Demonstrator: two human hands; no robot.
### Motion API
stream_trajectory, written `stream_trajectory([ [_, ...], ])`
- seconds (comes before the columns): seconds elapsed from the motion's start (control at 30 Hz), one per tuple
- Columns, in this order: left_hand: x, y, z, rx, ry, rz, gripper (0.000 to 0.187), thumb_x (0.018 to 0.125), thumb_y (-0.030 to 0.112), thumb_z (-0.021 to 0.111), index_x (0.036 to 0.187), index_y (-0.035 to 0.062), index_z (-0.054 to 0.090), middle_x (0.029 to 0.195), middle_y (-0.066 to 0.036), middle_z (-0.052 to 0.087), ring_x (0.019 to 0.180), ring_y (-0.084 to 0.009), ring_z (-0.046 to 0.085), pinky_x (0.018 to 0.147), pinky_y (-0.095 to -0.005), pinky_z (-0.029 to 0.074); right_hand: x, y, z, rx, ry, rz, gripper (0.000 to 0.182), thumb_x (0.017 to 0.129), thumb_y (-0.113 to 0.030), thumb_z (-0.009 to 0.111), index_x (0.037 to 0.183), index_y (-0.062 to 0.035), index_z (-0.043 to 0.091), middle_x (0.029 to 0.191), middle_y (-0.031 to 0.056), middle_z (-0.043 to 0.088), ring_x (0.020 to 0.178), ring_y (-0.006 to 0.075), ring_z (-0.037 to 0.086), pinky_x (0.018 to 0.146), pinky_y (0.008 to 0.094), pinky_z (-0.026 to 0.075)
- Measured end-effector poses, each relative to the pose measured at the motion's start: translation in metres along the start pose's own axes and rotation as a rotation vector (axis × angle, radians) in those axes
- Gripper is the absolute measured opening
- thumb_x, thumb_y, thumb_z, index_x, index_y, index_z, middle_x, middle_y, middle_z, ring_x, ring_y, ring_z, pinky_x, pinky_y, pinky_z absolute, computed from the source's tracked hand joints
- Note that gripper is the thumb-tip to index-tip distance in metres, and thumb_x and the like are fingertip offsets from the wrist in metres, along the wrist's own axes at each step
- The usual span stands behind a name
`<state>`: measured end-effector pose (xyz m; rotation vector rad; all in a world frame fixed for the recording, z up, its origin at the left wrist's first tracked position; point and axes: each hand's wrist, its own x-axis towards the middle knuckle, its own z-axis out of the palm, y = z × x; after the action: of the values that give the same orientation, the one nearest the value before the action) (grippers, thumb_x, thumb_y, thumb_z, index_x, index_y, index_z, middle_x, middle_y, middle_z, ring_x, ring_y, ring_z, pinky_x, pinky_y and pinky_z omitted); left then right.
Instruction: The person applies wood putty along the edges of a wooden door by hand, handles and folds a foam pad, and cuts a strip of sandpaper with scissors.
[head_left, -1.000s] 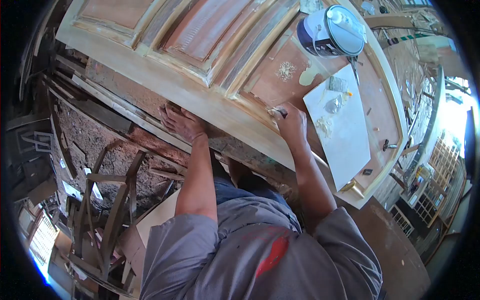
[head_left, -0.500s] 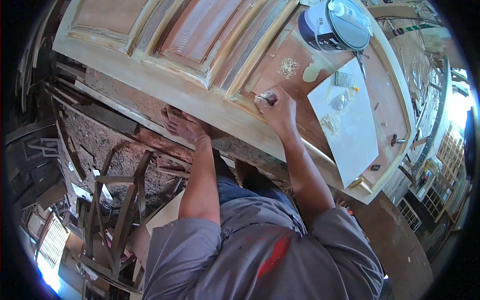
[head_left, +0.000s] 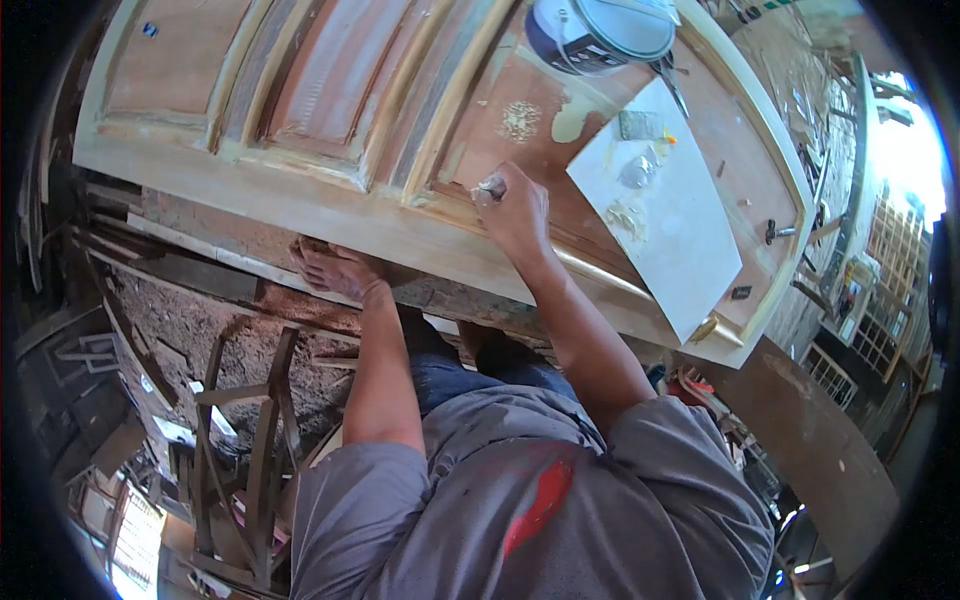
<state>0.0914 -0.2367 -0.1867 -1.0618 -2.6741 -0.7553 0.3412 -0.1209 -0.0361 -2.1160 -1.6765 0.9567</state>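
A panelled wooden door [head_left: 260, 185] lies across the work area in front of me. My right hand [head_left: 518, 208] is closed over its lower edge moulding, pinching a small whitish crumpled piece [head_left: 488, 188] right at the panel's corner. Fingers stretched out, my left hand [head_left: 338, 270] rests at the door's near edge, partly in its shadow. To the right of my right hand, a white board [head_left: 680, 235] lies on the door with smears of pale paste [head_left: 628, 218] on it. A pale puddle [head_left: 577, 115] and crumbly flecks [head_left: 519, 121] mark the panel beyond.
A lidded paint tub [head_left: 605, 35] stands on the far side of the door. Pliers-like metal handles [head_left: 672, 85] lie beside it, and a small metal tool [head_left: 778, 232] sits near the right end. Wooden frames [head_left: 255, 440] stand on the littered ground at left.
The view has turned, so the door and tub appear further left. My right hand stays by the same panel corner, still pinching the whitish piece; my left hand remains at the edge.
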Motion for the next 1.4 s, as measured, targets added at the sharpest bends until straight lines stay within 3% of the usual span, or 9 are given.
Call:
stream_trajectory([
  [0.1,-0.002,0.001,-0.001,0.074,-0.004,0.000,0.076,0.111,0.061,0.030,0.154,0.0005,0.043,0.160,-0.024,0.047,0.139,-0.0458,0.050,0.114,-0.0591,0.039,-0.010,0.021,-0.021,-0.071,0.003,0.060,0.018,0.083,-0.011,0.076,0.096,-0.0029,0.067,0.090,0.0234,0.073,0.091,0.0463,0.071,0.084,0.0536,0.054],
  [0.37,-0.005,-0.013,0.007,0.080,-0.038,-0.036,0.080,0.110,0.065,0.028,0.155,0.0005,0.044,0.160,-0.025,0.046,0.149,-0.0428,0.042,0.119,-0.0599,0.032,-0.047,0.083,-0.081,-0.098,0.063,0.238,0.023,0.082,-0.018,0.082,0.095,-0.0031,0.071,0.088,0.0203,0.074,0.087,0.0403,0.073,0.081,0.0473,0.057],
  [0.6,-0.004,-0.009,0.008,0.120,-0.024,-0.032,0.076,0.111,0.062,0.030,0.153,0.0009,0.045,0.160,-0.025,0.046,0.146,-0.0447,0.044,0.116,-0.0599,0.034,-0.029,0.034,-0.047,0.155,-0.003,0.107,0.022,0.082,-0.015,0.082,0.094,-0.0024,0.068,0.085,0.0199,0.073,0.084,0.0399,0.073,0.078,0.0479,0.055],
  [0.7,-0.005,-0.015,0.010,0.127,-0.019,-0.024,0.072,0.111,0.059,0.032,0.150,0.0009,0.048,0.158,-0.025,0.047,0.143,-0.0444,0.045,0.116,-0.0593,0.035,-0.013,0.034,-0.013,0.099,0.085,-0.081,0.023,0.083,-0.019,0.083,0.090,-0.0023,0.069,0.075,0.0158,0.071,0.068,0.0328,0.070,0.068,0.0436,0.055],
  [0.83,-0.005,-0.018,0.011,0.136,-0.028,-0.029,0.072,0.111,0.060,0.035,0.149,0.0008,0.049,0.156,-0.025,0.049,0.142,-0.0430,0.047,0.116,-0.0582,0.036,-0.019,0.047,-0.029,-0.115,0.170,-0.109,0.020,0.082,-0.013,0.079,0.095,-0.0034,0.068,0.087,0.0191,0.074,0.080,0.0385,0.072,0.074,0.0450,0.056],
  [0.97,-0.003,-0.009,0.007,0.103,0.005,0.003,0.075,0.110,0.063,0.035,0.147,0.0002,0.051,0.155,-0.025,0.050,0.141,-0.0429,0.048,0.115,-0.0583,0.038,-0.033,0.068,-0.068,-0.184,0.055,-0.482,0.044,0.087,-0.005,0.068,0.130,-0.0155,0.071,0.105,0.0148,0.074,0.100,0.0348,0.070,0.088,0.0496,0.055],
  [1.0,-0.003,-0.010,0.006,0.085,0.024,0.024,0.076,0.110,0.064,0.034,0.147,0.0000,0.051,0.154,-0.025,0.050,0.140,-0.0431,0.049,0.115,-0.0584,0.038,-0.035,0.065,-0.074,-0.281,-0.169,-0.449,0.062,0.091,-0.003,0.062,0.148,-0.0255,0.062,0.112,0.0128,0.073,0.108,0.0319,0.069,0.091,0.0505,0.054],
  [1.2,-0.002,-0.010,0.007,0.082,0.030,0.008,0.075,0.111,0.064,0.033,0.145,0.0002,0.053,0.151,-0.025,0.053,0.139,-0.0430,0.050,0.112,-0.0588,0.040,-0.004,0.012,-0.057,-0.773,-0.506,-0.663,0.055,0.100,-0.015,0.060,0.153,-0.0296,0.059,0.095,0.0103,0.076,0.096,0.0306,0.075,0.080,0.0456,0.058],
  [1.4,-0.003,-0.012,0.009,0.136,0.003,-0.020,0.075,0.110,0.065,0.034,0.145,0.0006,0.053,0.154,-0.024,0.052,0.140,-0.0415,0.049,0.113,-0.0574,0.039,-0.010,0.008,-0.072,-0.835,-0.597,-0.551,0.068,0.096,-0.012,0.066,0.159,-0.0306,0.051,0.087,0.0119,0.076,0.086,0.0331,0.077,0.073,0.0455,0.059],
])
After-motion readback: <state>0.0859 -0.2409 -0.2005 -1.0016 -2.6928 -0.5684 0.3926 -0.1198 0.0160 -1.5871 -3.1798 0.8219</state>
